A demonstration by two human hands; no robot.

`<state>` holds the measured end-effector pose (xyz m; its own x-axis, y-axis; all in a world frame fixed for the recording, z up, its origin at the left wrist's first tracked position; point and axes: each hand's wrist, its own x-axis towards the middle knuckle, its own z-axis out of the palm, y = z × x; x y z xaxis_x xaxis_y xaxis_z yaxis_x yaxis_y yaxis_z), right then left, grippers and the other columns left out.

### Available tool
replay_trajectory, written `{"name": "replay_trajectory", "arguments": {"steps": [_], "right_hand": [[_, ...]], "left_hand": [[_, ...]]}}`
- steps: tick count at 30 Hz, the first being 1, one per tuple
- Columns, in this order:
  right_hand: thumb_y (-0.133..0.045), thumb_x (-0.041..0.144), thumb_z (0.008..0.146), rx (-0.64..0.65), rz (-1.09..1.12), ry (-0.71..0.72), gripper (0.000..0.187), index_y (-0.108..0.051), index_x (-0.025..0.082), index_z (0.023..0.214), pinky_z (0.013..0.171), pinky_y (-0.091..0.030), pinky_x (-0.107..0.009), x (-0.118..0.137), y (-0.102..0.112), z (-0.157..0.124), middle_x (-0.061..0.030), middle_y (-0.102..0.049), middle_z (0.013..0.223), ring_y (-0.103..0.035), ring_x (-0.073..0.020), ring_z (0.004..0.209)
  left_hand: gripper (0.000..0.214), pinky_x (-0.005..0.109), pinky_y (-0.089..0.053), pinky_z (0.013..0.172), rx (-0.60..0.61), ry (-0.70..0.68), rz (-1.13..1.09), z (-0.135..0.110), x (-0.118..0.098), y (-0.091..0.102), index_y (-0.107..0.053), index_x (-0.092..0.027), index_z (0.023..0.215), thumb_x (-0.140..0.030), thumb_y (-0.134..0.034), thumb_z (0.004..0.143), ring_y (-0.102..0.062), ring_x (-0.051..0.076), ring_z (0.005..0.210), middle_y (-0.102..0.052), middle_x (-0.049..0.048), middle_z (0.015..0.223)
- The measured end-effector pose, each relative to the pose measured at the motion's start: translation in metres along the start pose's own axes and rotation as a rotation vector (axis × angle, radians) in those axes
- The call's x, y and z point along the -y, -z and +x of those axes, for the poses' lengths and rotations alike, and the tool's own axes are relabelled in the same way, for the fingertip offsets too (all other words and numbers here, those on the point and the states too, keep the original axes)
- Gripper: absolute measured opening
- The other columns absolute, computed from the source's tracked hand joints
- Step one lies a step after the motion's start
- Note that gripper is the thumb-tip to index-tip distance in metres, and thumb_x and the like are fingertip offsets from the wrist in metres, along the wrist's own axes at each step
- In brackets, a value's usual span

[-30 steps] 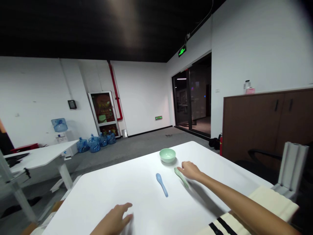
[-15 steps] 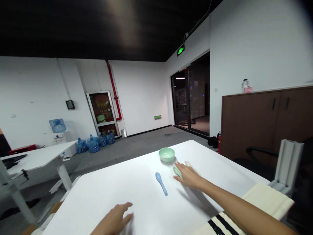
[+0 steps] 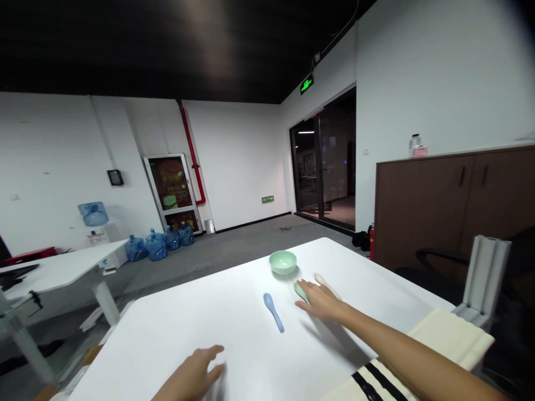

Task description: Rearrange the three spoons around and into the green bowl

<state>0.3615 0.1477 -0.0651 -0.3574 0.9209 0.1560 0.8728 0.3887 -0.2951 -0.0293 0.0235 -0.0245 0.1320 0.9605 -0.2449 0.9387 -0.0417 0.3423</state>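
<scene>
My right hand (image 3: 321,301) reaches over a green spoon (image 3: 299,290), palm down with its fingers spread. The spoon's bowl end shows beyond the fingers while its handle is hidden under the hand, so contact is unclear. Just right of that hand lies a cream spoon (image 3: 327,285), partly covered. A blue spoon (image 3: 273,313) lies to its left. Beyond the spoons stands a light green bowl (image 3: 283,263), upright. My left hand (image 3: 195,372) hovers by the near side of the white table (image 3: 175,317), thumb and forefinger apart, holding nothing.
A cream cloth with black stripes (image 3: 443,337) lies at the table's right, under my right forearm. Beside it rises a metal profile post (image 3: 487,278). A black chair (image 3: 434,267) and a brown cabinet (image 3: 422,206) stand to the right. Another desk (image 3: 71,264) is at left.
The view has shifted slightly. My right hand has dipped a little over the green spoon, and more of the cream spoon shows. My left hand, the bowl and the blue spoon stay put.
</scene>
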Motion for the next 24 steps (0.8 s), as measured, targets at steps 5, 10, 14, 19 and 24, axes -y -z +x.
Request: {"name": "replay_trajectory", "arguments": {"steps": [5, 10, 14, 19, 24], "right_hand": [[-0.043, 0.059, 0.088, -0.028, 0.041, 0.017, 0.063, -0.045, 0.020, 0.138, 0.103, -0.030, -0.040, 0.000, 0.006, 0.000, -0.0143, -0.056, 0.133, -0.051, -0.0302, 0.122], [-0.039, 0.058, 0.090, -0.067, 0.063, -0.090, 0.058, -0.053, 0.017, 0.128, 0.093, -0.038, -0.035, -0.007, 0.019, 0.010, -0.0148, -0.064, 0.119, -0.055, -0.0291, 0.116], [-0.043, 0.056, 0.088, -0.055, 0.050, -0.158, 0.058, -0.055, 0.015, 0.127, 0.087, -0.041, -0.032, -0.022, 0.031, 0.026, -0.0161, -0.064, 0.120, -0.059, -0.0273, 0.109], [-0.045, 0.052, 0.087, -0.079, 0.003, -0.305, 0.052, -0.060, 0.014, 0.121, 0.082, -0.042, -0.031, -0.052, 0.034, 0.039, -0.0164, -0.066, 0.115, -0.062, -0.0260, 0.103], [-0.044, 0.050, 0.088, -0.116, -0.052, -0.479, 0.048, -0.064, 0.014, 0.112, 0.077, -0.042, -0.032, -0.082, 0.029, 0.032, -0.0175, -0.067, 0.108, -0.062, -0.0279, 0.101]], "left_hand": [[0.055, 0.038, -0.040, 0.102, -0.009, -0.009, 0.001, 0.002, 0.001, -0.001, -0.052, -0.029, 0.132, -0.055, -0.044, 0.085, -0.056, 0.025, 0.118, -0.061, 0.0068, 0.128], [0.054, 0.037, -0.040, 0.102, -0.010, -0.010, 0.003, 0.000, -0.002, 0.001, -0.053, -0.029, 0.132, -0.055, -0.044, 0.085, -0.055, 0.025, 0.119, -0.060, 0.0061, 0.129], [0.055, 0.036, -0.041, 0.101, -0.014, -0.007, 0.005, -0.002, -0.005, 0.002, -0.054, -0.028, 0.131, -0.054, -0.045, 0.084, -0.056, 0.026, 0.118, -0.061, 0.0066, 0.129], [0.055, 0.036, -0.041, 0.101, -0.016, -0.004, -0.001, -0.003, -0.002, 0.002, -0.054, -0.028, 0.131, -0.054, -0.045, 0.084, -0.056, 0.025, 0.118, -0.061, 0.0061, 0.129], [0.055, 0.036, -0.041, 0.101, -0.004, 0.007, -0.004, 0.000, -0.001, 0.000, -0.053, -0.028, 0.132, -0.053, -0.044, 0.085, -0.056, 0.025, 0.118, -0.060, 0.0064, 0.130]]}}
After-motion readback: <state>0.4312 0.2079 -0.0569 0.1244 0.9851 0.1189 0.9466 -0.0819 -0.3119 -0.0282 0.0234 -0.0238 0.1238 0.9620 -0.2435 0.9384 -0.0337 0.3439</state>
